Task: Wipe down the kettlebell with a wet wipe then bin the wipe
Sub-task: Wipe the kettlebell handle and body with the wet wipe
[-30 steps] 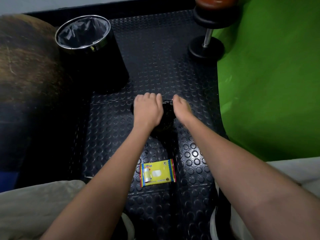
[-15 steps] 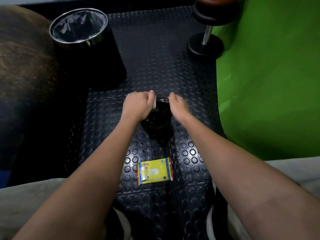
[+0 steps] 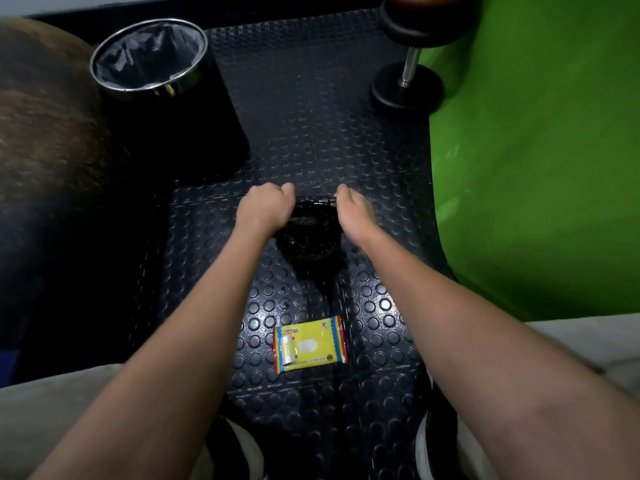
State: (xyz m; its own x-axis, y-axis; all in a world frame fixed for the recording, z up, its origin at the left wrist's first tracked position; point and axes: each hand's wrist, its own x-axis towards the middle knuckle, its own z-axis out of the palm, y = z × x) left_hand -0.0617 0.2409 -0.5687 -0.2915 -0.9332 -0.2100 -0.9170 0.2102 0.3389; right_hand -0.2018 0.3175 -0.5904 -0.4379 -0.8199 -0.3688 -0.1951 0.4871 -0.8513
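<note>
Kettlebell (image 3: 311,233) sits dead centre of the frame on the studded rubber mat (image 3: 311,109), black on black, so honestly it's hard to make out where the handle ends and the body starts. Both hands are on the upper part of it. Left hand (image 3: 265,209) is curled into a loose fist against the kettlebell's upper left side, and the right hand (image 3: 351,214) is tucked against the upper right, fingers bent over the far edge. I can't see the wipe anywhere, so I can't tell which hand has it or whether those fingers are pinching it or just gripping metal. The fingertips themselves are hidden behind the knuckles.

My read: the wipe-down is mid-way, working around the top. To do it well I'd brace with one hand so the thing doesn't roll, then drag the wipe along the whole handle and down around the belly, including the side facing away from the camera, which is easy to skip. Keep the wipe flat under the fingers instead of balled up, or you only clean a thin stripe.

Bin (image 3: 152,60) is in the upper left of the frame, liner in and open, well apart from the kettlebell. Yellow wipe packet (image 3: 310,344) lies lower centre, between the forearms, touching neither. Dumbbell (image 3: 407,77) stands upper right beside the green mat (image 3: 536,150).
</note>
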